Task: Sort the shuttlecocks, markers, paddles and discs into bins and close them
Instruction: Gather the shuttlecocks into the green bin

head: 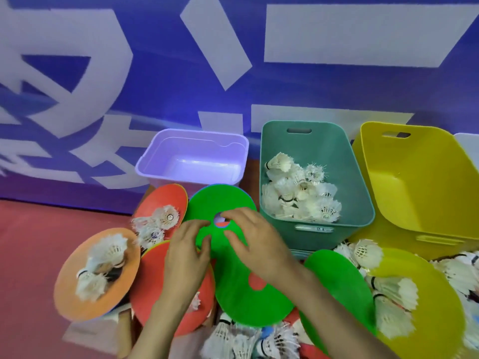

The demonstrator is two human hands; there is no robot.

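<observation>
**Near the purple bin: both hands on a green disc**

Just in front of the purple bin (191, 156), at the far middle of the pile on the red floor (31, 242), a green disc (207, 206) with a round centre hole is tilted up between two hands. The left hand (188, 257) pinches its near-left edge, thumb on top. The right hand (255, 244) lies over the face, one fingertip at the hole and the thumb pressed lower down. Both hands are closed lightly on this disc, not spread wide.

It looks like a thin, flat plastic marker: light, probably a little flexible, smooth and likely slippery where several lie stacked. The rim or the hole's edge should give the surest hold. A second green disc (248, 294) lies beneath, nearer, so lifting by the rim may help peel one from another.

Shuttlecocks are fragile and feathery; some sit on the orange disc (77, 288) at the left and would spill if it tips. Many already fill the teal bin (355, 177); the yellow bin (425, 190) at the far right looks empty. No lids are on.
</observation>
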